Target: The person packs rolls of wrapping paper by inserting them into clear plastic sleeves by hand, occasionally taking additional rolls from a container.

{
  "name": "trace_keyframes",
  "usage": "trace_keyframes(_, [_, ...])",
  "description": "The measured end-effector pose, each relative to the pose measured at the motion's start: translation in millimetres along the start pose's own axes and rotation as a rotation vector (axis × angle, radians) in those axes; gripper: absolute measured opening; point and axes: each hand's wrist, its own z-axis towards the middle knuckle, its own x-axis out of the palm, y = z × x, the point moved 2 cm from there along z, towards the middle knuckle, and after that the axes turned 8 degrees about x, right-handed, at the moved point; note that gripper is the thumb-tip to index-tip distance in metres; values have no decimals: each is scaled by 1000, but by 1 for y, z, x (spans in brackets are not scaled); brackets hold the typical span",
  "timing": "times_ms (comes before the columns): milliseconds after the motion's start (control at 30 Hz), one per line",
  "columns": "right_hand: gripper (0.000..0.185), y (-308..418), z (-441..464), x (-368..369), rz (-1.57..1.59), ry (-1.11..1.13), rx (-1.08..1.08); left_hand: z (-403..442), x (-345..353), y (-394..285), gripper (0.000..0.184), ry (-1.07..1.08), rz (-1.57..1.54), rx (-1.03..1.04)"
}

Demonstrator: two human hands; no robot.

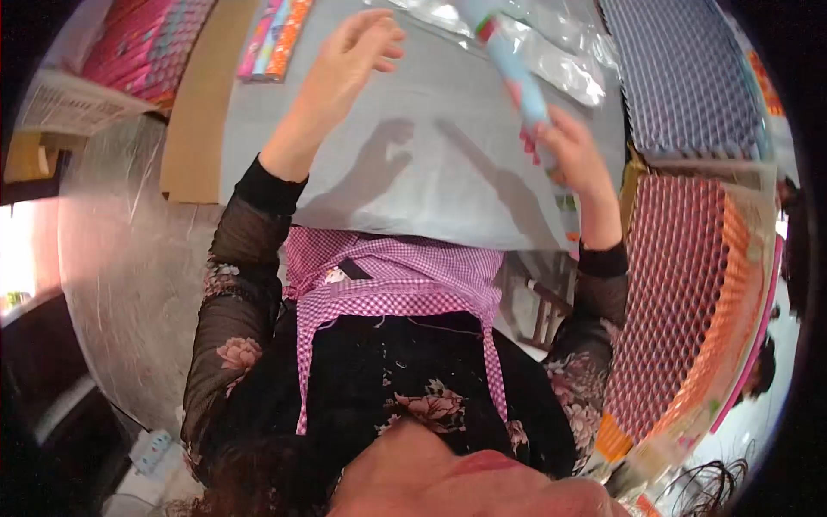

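Over the right part of the grey table cover (431, 185), my right hand (573, 151) grips the lower end of a long light-blue stick-shaped item (514, 73) with red and green patches. The item slants up and to the left, and its top runs out of view. My left hand (362, 47) is raised over the cover's upper left, fingers apart and slightly curled, with nothing in it. Clear plastic wrappers (564, 73) lie behind the blue item. Both hands cast shadows on the cover.
Colourful packaged sticks (274, 39) lie at the upper left, near a cardboard strip (194, 112). A crate of pink items (142, 52) stands farther left. On the right are stacks of blue-grey items (689, 77) and red-orange items (676, 302).
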Motion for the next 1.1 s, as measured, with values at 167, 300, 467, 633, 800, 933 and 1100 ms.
trace_keyframes(167, [36,4,30,-61,764,-120,-47,-29,36,24,50,132,153,28])
trace_keyframes(300, [35,-15,53,-80,1091,-126,-39,-66,66,42,43,286,317,13])
trace_keyframes(467, [37,-44,72,-74,1161,-364,43,-96,82,48,52,453,-139,-467])
trace_keyframes(633, [37,-66,80,-64,1248,-573,105,-101,79,38,47,451,-157,-483])
trace_keyframes(800, [24,-91,56,-28,964,-481,-104,-104,71,54,44,571,478,57])
trace_keyframes(933, [20,-79,39,4,882,-453,-141,-114,79,54,42,605,1018,222])
trace_keyframes(1100, [16,-107,67,20,1375,-415,-72,-115,75,68,46,477,1567,519])
